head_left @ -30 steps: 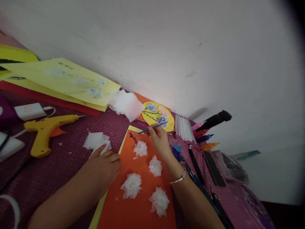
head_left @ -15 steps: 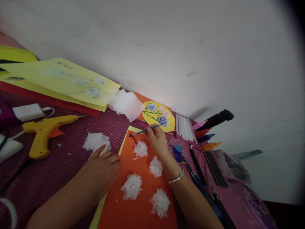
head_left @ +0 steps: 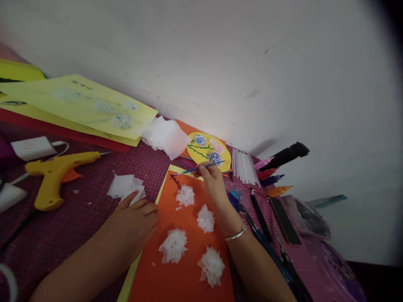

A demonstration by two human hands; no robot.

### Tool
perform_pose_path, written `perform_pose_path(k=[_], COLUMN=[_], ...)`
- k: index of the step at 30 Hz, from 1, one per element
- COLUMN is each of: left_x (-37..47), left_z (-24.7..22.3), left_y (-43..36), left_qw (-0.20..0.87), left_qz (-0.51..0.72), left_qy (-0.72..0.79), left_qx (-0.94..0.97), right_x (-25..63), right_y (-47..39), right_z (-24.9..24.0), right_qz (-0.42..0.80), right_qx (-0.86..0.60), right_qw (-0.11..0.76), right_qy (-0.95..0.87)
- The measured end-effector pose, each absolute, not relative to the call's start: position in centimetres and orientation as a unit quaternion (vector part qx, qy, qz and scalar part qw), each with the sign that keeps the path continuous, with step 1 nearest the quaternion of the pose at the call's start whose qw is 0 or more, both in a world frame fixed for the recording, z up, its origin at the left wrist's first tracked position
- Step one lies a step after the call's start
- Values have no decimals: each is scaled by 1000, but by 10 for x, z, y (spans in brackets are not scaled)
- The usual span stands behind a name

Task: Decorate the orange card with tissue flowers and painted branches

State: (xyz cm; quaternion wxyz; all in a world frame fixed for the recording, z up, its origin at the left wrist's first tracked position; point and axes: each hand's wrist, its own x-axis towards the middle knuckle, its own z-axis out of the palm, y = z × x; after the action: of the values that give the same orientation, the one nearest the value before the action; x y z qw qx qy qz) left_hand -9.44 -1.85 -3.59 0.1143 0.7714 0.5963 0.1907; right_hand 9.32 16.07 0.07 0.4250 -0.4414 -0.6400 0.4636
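My right hand (head_left: 211, 179) pinches a thin blue paintbrush (head_left: 189, 170), its tip at the upper left of an orange sheet (head_left: 189, 226). A short dark painted stem (head_left: 175, 181) runs there from the tip down to a crumpled white tissue flower (head_left: 185, 195). Several such flowers sit on the sheet, which lies over a yellow sheet (head_left: 129, 274). My left hand (head_left: 138, 214) rests at the orange sheet's left edge, fingers stretched out and holding nothing. Just beyond its fingertips lie loose white tissue pieces (head_left: 124, 184).
A yellow hot glue gun (head_left: 52, 176) lies left. Behind are yellow painted sheets (head_left: 94, 109), a tissue stack (head_left: 166, 136) and a yellow oval flower card (head_left: 195, 154). Glue sticks (head_left: 245, 167), paint (head_left: 234, 197), markers (head_left: 262, 218) and a black phone (head_left: 285, 220) are right, near the wall.
My right hand has shifted slightly right, and the brush lies a little flatter, its tip slightly higher by the painted stem. My left hand stays in place.
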Motion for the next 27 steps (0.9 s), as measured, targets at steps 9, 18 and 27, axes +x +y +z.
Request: perform_pose_path(k=[9, 18, 27], left_x=[-93, -95, -91], left_z=[-32, -29, -57], left_y=[-17, -20, -13], left_qw=[126, 118, 89], left_qz=[201, 200, 211], left_qy=[608, 598, 610], left_qx=[758, 767, 759], right_x=[106, 103, 103], right_y=[157, 154, 153], right_z=[4, 1, -5], right_qz=[473, 466, 435], right_qx=[-456, -450, -455], right_qw=[420, 418, 402], right_qy=[-626, -637, -665])
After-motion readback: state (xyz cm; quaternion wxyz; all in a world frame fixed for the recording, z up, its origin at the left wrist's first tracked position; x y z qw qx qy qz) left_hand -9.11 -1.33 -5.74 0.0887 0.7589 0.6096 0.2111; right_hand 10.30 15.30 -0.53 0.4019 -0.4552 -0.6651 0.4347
